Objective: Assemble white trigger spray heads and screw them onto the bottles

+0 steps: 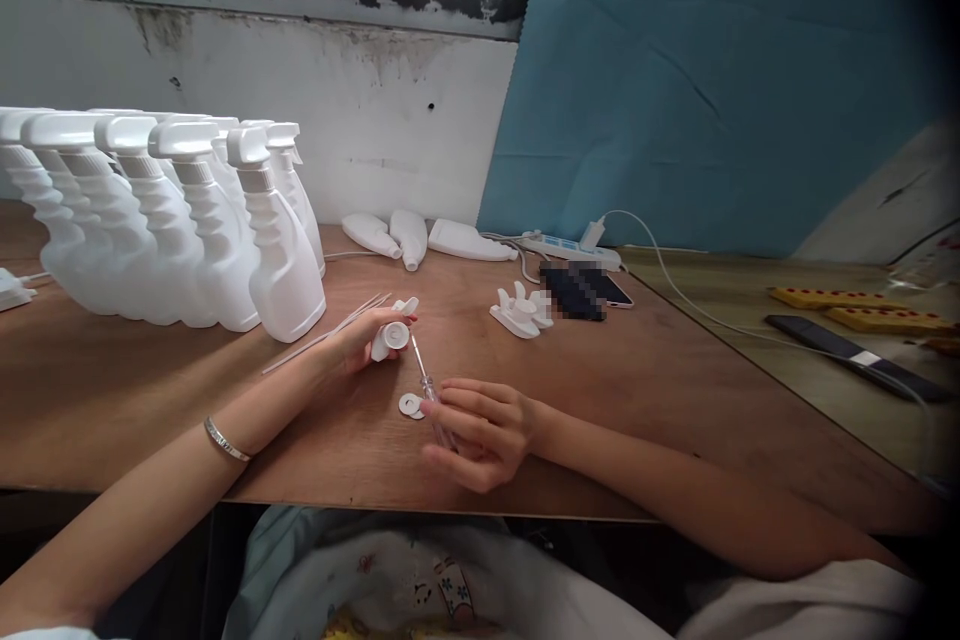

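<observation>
My left hand (363, 340) is closed around a white spray trigger head (391, 340), its round collar turned toward me. In my right hand (484, 430) is a screwdriver (421, 368) with a clear handle, its metal shaft pointing up toward the spray head. The tip comes close to the collar; whether it touches I cannot tell. Flat white washers (409, 404) lie on the table beside the screwdriver handle. Thin white tubes (330, 332) rest next to my left wrist.
Several white spray bottles (289, 270) stand upright at the left. Three bottles without heads, one a white bottle (465, 240), lie by the wall. White trigger parts (519, 312), a phone (611, 290) and a power strip (570, 248) with a cable are at the right.
</observation>
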`<state>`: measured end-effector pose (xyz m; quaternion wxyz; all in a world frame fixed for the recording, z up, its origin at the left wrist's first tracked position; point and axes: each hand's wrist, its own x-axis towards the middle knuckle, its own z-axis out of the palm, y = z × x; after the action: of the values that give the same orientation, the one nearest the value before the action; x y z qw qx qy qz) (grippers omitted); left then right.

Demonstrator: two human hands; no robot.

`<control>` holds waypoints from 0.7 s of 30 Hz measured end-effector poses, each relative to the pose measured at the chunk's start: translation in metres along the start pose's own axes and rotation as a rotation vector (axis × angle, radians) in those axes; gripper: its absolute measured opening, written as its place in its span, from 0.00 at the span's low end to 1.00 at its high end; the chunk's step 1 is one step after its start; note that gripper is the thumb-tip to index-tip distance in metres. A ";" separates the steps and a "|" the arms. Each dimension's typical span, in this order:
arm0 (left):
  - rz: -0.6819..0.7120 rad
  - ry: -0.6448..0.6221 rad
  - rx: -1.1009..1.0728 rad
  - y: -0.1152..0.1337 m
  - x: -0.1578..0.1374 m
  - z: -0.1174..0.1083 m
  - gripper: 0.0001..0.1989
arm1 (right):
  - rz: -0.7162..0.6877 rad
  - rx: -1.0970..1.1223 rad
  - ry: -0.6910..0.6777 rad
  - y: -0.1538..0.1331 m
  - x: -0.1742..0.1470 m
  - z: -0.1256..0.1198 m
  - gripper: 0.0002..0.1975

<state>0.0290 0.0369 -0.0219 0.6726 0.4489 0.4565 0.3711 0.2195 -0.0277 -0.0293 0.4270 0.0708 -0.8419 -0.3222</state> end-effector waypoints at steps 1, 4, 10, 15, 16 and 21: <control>-0.006 0.003 0.005 0.000 0.000 0.000 0.09 | -0.017 0.033 0.036 -0.002 -0.001 0.002 0.09; -0.021 0.004 0.022 -0.001 0.002 0.001 0.08 | -0.006 0.071 0.075 -0.006 -0.004 0.007 0.10; 0.019 -0.010 0.094 -0.002 -0.003 0.005 0.07 | 0.014 0.015 0.090 0.000 -0.004 0.006 0.04; 0.028 -0.008 0.115 -0.001 -0.005 0.008 0.05 | -0.012 0.006 0.137 0.005 0.001 0.003 0.04; 0.022 -0.019 0.117 -0.001 -0.005 0.007 0.06 | -0.012 -0.007 0.110 0.005 0.001 0.003 0.04; 0.017 -0.039 0.096 -0.003 -0.002 0.005 0.07 | 0.067 0.002 0.077 0.007 -0.002 0.005 0.05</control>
<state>0.0337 0.0327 -0.0229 0.6559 0.4917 0.4566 0.3456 0.2184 -0.0191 -0.0284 0.4697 0.0553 -0.8272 -0.3036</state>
